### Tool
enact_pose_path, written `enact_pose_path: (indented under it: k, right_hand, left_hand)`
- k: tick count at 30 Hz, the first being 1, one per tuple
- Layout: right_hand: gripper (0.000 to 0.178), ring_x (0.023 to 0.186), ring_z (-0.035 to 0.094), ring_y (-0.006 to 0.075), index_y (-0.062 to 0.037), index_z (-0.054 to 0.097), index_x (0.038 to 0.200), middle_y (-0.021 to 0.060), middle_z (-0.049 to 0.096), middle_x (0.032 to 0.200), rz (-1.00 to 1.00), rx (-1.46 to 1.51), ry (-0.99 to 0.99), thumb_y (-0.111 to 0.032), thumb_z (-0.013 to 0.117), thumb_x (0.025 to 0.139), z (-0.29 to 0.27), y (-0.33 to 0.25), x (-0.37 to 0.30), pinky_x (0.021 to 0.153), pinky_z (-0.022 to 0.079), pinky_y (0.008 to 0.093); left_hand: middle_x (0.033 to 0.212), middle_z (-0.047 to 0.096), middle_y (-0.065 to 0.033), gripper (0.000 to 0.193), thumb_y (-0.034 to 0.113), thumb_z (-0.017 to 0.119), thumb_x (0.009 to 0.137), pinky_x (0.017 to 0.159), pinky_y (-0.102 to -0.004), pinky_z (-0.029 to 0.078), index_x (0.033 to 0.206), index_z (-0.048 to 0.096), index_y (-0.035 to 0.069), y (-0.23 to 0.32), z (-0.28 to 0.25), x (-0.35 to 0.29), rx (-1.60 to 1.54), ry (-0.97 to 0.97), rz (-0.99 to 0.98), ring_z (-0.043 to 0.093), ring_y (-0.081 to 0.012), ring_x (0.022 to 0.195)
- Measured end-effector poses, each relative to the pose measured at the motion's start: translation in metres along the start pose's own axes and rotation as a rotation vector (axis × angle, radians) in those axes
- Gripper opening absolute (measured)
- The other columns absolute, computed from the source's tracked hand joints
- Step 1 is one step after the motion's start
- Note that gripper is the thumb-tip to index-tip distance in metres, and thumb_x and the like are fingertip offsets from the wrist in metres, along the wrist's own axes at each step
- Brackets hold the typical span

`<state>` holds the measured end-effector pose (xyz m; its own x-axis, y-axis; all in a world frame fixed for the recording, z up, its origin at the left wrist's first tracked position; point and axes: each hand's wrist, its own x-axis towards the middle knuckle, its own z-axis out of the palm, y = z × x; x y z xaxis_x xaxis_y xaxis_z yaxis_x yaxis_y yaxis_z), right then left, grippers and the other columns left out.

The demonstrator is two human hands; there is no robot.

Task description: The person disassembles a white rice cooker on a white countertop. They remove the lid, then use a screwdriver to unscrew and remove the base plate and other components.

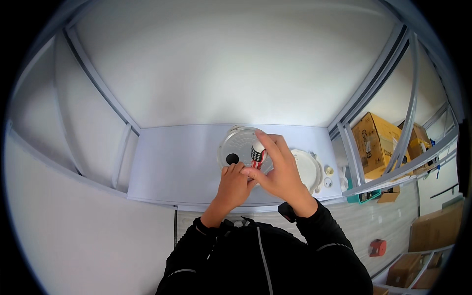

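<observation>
Over a round grey disc-shaped appliance part (228, 142) with a pale rim and a dark round spot (232, 159), my two hands come together. My right hand (282, 174) is closed around a small red, black and white cylinder (256, 154), its white end up; its exact kind does not show. My left hand (234, 187) has its fingers curled together beside the cylinder's lower end, near my right thumb. What the left fingers grip, if anything, is hidden. Just right of my right hand lies a white round dish-like part (306, 169).
Two small round pieces, one cream (329, 170) and one white (328, 182), lie at the right of the pale worktop (167, 164). Grey frame posts (351, 147) stand at its sides. Beyond are cardboard boxes (376, 142), a teal bin (364, 196) and a red stool (377, 248).
</observation>
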<state>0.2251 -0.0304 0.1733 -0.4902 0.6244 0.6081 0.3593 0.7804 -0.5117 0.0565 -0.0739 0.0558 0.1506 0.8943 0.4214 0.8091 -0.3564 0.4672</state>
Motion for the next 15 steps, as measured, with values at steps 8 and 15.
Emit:
enact_pose_path:
  k: [8,15]
  right_hand:
    - [0.077,0.099,0.067,0.0319,-0.0045,0.055,0.151,0.0167,0.064,0.118,0.009,0.230,0.182,-0.021,0.090,0.084,0.016,0.011,-0.004,0.086,0.056,0.0398]
    - [0.072,0.100,0.070,0.0322,-0.0004,0.050,0.154,0.0178,0.067,0.120,0.087,0.010,0.066,-0.005,0.078,0.088,0.005,0.008,-0.005,0.091,0.057,0.0377]
  left_hand:
    - [0.100,0.061,-0.0068,0.023,0.025,0.080,0.088,0.089,-0.0433,0.040,0.098,0.068,0.008,0.001,-0.005,0.002,-0.031,-0.045,-0.014,0.058,-0.0288,0.096]
    - [0.099,0.062,-0.0057,0.022,0.028,0.080,0.090,0.088,-0.0425,0.040,0.096,0.068,0.010,0.001,-0.002,0.003,-0.027,-0.006,0.002,0.058,-0.0279,0.095]
